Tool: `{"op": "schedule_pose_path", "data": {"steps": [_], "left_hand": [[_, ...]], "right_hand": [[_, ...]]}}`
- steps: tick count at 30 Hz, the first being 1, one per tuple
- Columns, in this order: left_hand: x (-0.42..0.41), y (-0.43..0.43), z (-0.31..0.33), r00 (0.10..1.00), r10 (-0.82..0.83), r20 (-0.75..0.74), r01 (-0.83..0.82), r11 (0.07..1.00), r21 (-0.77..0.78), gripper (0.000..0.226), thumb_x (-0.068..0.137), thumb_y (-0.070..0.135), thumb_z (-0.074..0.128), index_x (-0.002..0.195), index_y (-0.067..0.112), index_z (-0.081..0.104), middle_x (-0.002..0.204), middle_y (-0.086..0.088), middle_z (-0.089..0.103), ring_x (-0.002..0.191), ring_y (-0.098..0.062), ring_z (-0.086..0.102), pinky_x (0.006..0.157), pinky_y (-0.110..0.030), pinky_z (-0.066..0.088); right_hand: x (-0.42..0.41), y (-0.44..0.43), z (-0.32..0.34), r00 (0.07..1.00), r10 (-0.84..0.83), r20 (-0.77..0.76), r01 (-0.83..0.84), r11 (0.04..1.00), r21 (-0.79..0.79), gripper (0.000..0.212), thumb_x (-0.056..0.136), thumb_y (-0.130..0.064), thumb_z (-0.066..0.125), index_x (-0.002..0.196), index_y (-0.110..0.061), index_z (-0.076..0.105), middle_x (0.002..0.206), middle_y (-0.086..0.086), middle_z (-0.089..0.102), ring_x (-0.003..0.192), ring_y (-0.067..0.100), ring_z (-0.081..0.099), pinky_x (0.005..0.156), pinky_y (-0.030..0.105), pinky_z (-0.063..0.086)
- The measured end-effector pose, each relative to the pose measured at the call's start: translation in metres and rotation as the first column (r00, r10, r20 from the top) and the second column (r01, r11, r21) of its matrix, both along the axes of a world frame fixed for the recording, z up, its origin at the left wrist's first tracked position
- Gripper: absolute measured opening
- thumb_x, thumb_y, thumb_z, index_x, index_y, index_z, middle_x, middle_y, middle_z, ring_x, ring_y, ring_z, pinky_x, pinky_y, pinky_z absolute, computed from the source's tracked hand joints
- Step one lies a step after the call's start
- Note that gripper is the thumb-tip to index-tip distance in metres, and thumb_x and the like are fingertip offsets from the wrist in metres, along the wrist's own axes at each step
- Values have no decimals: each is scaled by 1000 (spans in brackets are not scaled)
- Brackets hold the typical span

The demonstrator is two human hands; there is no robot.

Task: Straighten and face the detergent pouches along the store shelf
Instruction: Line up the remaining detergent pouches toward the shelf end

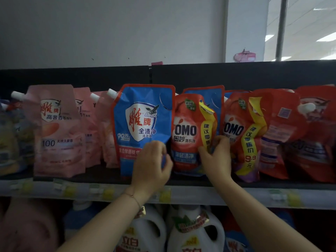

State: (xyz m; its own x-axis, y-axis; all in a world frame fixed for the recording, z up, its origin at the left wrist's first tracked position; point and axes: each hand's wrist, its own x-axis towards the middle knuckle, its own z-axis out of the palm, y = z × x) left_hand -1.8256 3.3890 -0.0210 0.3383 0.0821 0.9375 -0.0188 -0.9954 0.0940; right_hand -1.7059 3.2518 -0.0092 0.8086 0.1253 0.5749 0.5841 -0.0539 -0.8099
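Now the blue pouch stands upright mid-shelf, label facing out, with the left hand curled round its lower right corner. Just to its right, the red OMO pouch has its right edge pinched by the right hand. Pink pouches stand left, white bottles below.

A single head-worn wide-angle camera faces the store shelf straight on and close, seemingly tilted slightly upward; wall fills the upper frame.
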Motion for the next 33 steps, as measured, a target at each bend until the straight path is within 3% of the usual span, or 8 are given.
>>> {"op": "schedule_pose_path", "data": {"steps": [5,10,16,20,25,27,29,33], "left_hand": [[33,-28,-4,966,-110,-235,93,992,-82,26,85,20,61,102,20,41,99,8,43,88,-10,46,69,-24,47],[50,-27,-29,969,-35,-243,-19,976,-215,41,85,30,63,114,18,38,117,4,37,105,-13,49,72,-20,46],[47,-27,-33,993,5,-117,-10,999,-44,88,67,55,61,137,15,25,146,-8,25,135,-25,30,106,-35,38],[46,-30,-33,997,23,-77,-29,997,-71,100,67,63,59,145,13,21,154,-10,21,143,-25,23,115,-37,24],[48,-29,-30,1000,1,3,0,968,-251,96,77,32,74,149,21,12,156,-7,22,144,-18,20,116,-36,24],[49,-29,-29,999,-4,43,17,951,-307,89,81,23,73,149,17,16,152,-7,29,140,-17,26,113,-31,26],[49,-29,-30,996,9,87,21,941,-339,74,88,23,67,147,13,24,146,-7,38,134,-16,34,107,-28,31],[51,-28,-32,992,18,128,30,931,-365,59,94,24,59,143,10,31,138,-9,43,126,-17,41,102,-31,38]], "right_hand": [[11,6,-9,988,75,-137,-99,980,-174,72,81,-50,68,135,-16,35,127,4,48,110,25,54,85,37,48],[12,4,-11,975,142,-172,-166,977,-131,78,69,-55,77,129,-20,40,115,-5,57,97,14,55,68,25,44],[2,1,-17,979,184,85,-164,965,-202,34,80,-60,64,99,-32,60,87,-12,68,81,5,64,73,33,55],[1,3,-14,906,403,132,-370,903,-218,61,81,-66,49,83,-8,70,77,6,68,74,19,65,73,48,52],[0,0,-4,771,633,-68,-617,716,-327,34,101,-32,45,80,-22,70,79,-19,69,81,-4,61,80,19,45],[-3,-1,-6,748,658,-84,-650,701,-294,34,101,-31,44,85,-18,70,78,-17,68,80,-1,61,78,20,46],[-3,1,-13,812,583,-1,-566,788,-242,35,98,-37,47,93,-11,71,86,-8,67,85,8,62,83,29,50],[7,2,-21,996,3,92,6,995,-100,33,93,-15,57,126,-14,53,124,1,48,116,15,45,100,29,42]]}}
